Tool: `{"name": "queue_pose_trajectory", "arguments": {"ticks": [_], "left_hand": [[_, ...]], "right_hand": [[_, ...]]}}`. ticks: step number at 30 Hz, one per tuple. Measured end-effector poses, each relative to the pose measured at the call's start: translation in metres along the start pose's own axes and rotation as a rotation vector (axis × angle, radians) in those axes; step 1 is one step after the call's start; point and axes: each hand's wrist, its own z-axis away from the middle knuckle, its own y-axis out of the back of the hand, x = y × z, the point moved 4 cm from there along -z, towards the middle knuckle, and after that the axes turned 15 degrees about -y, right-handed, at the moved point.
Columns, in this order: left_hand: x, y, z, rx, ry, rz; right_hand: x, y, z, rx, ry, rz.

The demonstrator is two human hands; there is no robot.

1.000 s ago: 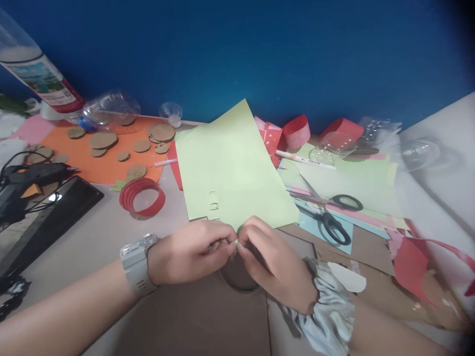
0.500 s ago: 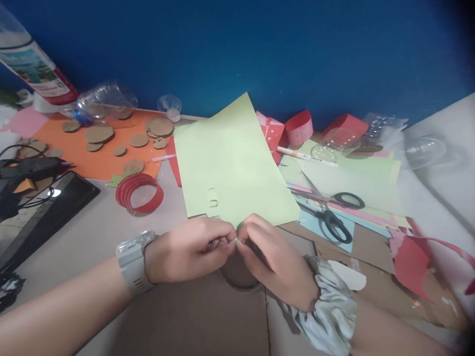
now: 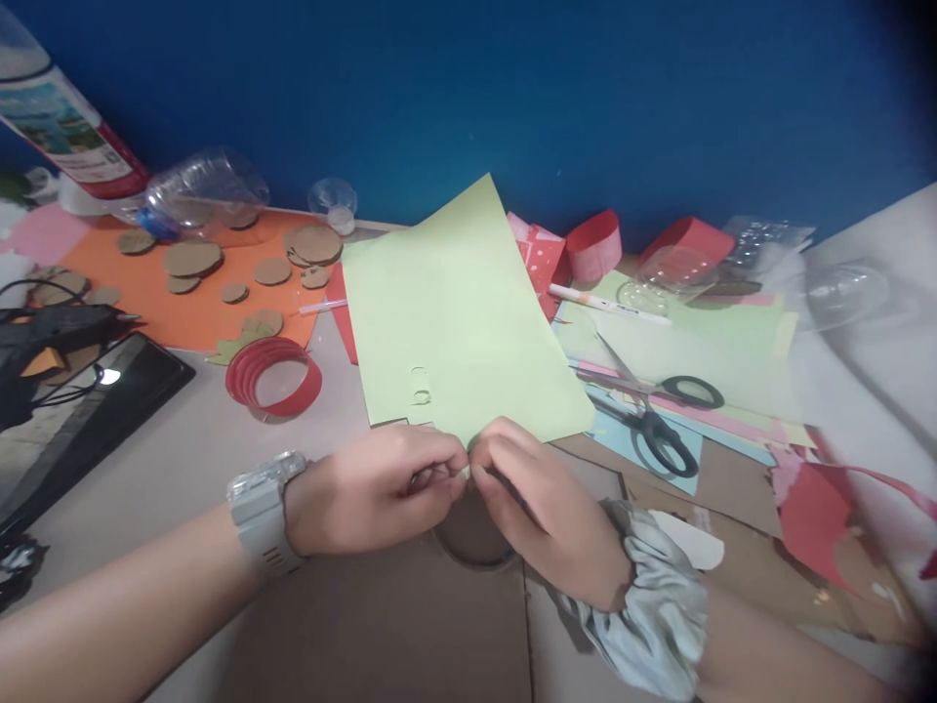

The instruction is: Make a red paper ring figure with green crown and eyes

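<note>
Where the two hands meet, a small pale scrap (image 3: 466, 472) is pinched in the fingertips of the left hand (image 3: 377, 488); the right hand (image 3: 546, 513) has thumb and forefinger drawn together just beside it, though what lies between them cannot be told. The scrap is above the far part of a brown round form (image 3: 475, 552), partly hidden by the hands, over a cardboard sheet (image 3: 387, 625). Beyond the hands lies a light green sheet (image 3: 458, 312) with small cuts; to its left stands a red ring (image 3: 297, 392), to its right lie black-handled scissors (image 3: 651, 430).
</note>
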Motion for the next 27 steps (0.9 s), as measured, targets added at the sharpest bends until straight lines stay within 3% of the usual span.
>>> {"name": "queue_pose_trajectory", "arguments": {"ticks": [16, 19, 22, 24, 27], "left_hand": [[-0.001, 0.001, 0.000, -0.013, 0.024, 0.025], [-0.002, 0.002, 0.001, -0.020, 0.053, 0.129], [-0.001, 0.004, 0.001, -0.009, 0.075, 0.235], [-0.001, 0.006, 0.001, 0.008, 0.078, 0.270], [-0.001, 0.007, 0.001, 0.028, 0.087, 0.327]], "right_hand": [[-0.001, 0.001, -0.001, 0.030, 0.000, -0.015], [0.002, 0.006, -0.001, 0.127, -0.046, -0.129], [0.012, 0.012, -0.001, 0.243, -0.180, -0.395], [0.018, 0.011, -0.001, 0.236, -0.252, -0.531], [0.019, 0.008, 0.000, 0.231, -0.243, -0.520]]}}
